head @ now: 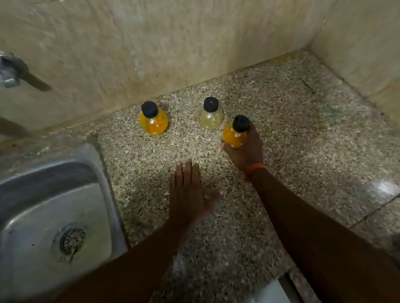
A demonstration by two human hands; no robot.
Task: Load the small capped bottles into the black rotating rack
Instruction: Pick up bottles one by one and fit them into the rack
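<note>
Three small round bottles with black caps stand on a speckled granite counter [288, 132]. An orange-filled bottle [153, 121] is at the left near the wall. A pale yellow bottle [210, 117] stands in the middle. My right hand [246, 151], with an orange band at the wrist, is shut around a second orange bottle [235, 134] just right of the pale one. My left hand [188, 193] hovers flat over the counter in front of the bottles, fingers together, holding nothing. No black rack is in view.
A steel sink [40, 212] with a drain fills the lower left. A metal tap [8, 70] juts from the tiled wall at the left. Tiled walls close the counter at the back and right. The counter's front edge [287, 278] runs along the bottom right.
</note>
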